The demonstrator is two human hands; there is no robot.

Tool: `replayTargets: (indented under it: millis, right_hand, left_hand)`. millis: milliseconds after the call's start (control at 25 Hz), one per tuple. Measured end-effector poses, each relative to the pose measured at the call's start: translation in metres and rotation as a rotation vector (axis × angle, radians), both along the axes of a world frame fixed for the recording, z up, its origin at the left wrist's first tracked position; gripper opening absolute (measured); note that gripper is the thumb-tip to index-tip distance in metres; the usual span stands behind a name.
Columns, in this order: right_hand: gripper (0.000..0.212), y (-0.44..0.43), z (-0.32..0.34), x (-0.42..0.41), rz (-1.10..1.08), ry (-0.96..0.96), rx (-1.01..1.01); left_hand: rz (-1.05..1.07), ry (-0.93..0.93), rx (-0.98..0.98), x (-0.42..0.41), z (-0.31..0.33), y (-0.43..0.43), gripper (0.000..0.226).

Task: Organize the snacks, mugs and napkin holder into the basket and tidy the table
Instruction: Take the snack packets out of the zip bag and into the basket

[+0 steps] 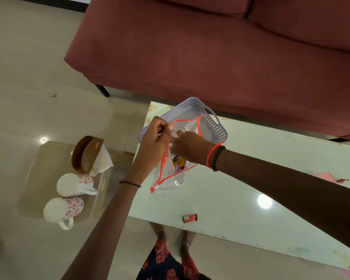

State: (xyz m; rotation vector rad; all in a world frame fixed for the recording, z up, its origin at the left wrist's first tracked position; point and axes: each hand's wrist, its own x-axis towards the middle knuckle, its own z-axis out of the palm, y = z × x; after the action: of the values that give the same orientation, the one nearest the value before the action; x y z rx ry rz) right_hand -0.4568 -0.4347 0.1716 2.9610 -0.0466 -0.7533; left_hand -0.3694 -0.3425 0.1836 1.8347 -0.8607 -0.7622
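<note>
Head view: left hand [154, 139] pinches the zip bag [169, 175], right hand [189, 147] reaches inside.

Left hand [154, 142] with thin black wristband [129, 183], right hand [188, 145] with orange thread [210, 156] and dark bead bracelet [217, 158], navy red-flowered garment [164, 263]

Clear zip bag [170, 176], red-edged: left hand [154, 142] pinches its rim, right hand [190, 147] reaches inside. Basket [212, 123] just beyond both. Mugs [75, 183], napkin holder [87, 153] left of left hand.

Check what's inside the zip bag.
A yellow snack packet shows through the clear zip bag. The right hand reaches into its mouth and covers the packet's top; anything more behind the hand cannot be seen.
</note>
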Motion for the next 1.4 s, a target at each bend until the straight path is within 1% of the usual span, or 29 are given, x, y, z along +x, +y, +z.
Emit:
replayTargets:
  millis: [80,240,360,400,520,600,680,760,840,920,1040,1200,1400]
  right_hand:
    - [0.028,-0.001,0.008,-0.001,-0.053,-0.086,0.038]
    - [0.037,-0.008,0.038,-0.004,-0.158,-0.242,0.118]
    - [0.031,-0.025,0.071,-0.006,-0.260,-0.374,0.205]
    - [0.031,-0.034,0.083,-0.007,-0.337,-0.422,0.284]
    - [0.045,-0.063,0.114,-0.018,-0.650,-0.565,0.610]
    - [0.040,-0.084,0.122,-0.031,-0.849,-0.678,0.760]
    - [0.036,-0.106,0.109,-0.046,-1.033,-0.761,0.835]
    - [0.039,-0.128,0.071,-0.057,-1.220,-0.757,0.756]
    - [0.041,-0.144,0.017,-0.064,-1.377,-0.662,0.641]
    - [0.041,-0.149,-0.039,-0.067,-1.480,-0.539,0.559]
    - [0.043,-0.145,-0.104,-0.069,-1.511,-0.443,0.530]
    - [0.031,-0.141,-0.155,-0.066,-1.522,-0.460,0.503]
    - [0.021,-0.135,-0.179,-0.072,-1.449,-0.392,0.257]
  left_hand:
    - [0.025,-0.029,-0.001,0.006,-0.002,-0.002,0.012]
    - [0.041,-0.049,-0.016,0.024,-0.007,-0.006,0.014]
    - [0.085,-0.048,-0.014,0.038,-0.010,-0.010,0.016]
    - [0.103,-0.043,-0.015,0.043,-0.011,-0.011,0.016]
    - [0.124,-0.008,-0.012,0.055,-0.010,-0.015,0.016]
    - [0.122,-0.014,-0.016,0.057,-0.009,-0.017,0.019]
    - [0.119,-0.011,-0.011,0.057,-0.009,-0.021,0.015]
    - [0.119,-0.011,0.001,0.058,-0.011,-0.024,0.014]
    - [0.119,-0.011,0.013,0.060,-0.013,-0.026,0.014]
    - [0.119,-0.013,-0.002,0.062,-0.014,-0.028,0.017]
    - [0.105,-0.014,-0.031,0.062,-0.014,-0.028,0.023]
    - [0.103,0.029,-0.061,0.062,-0.019,-0.029,0.022]
    - [0.119,0.075,-0.069,0.062,-0.024,-0.028,0.021]
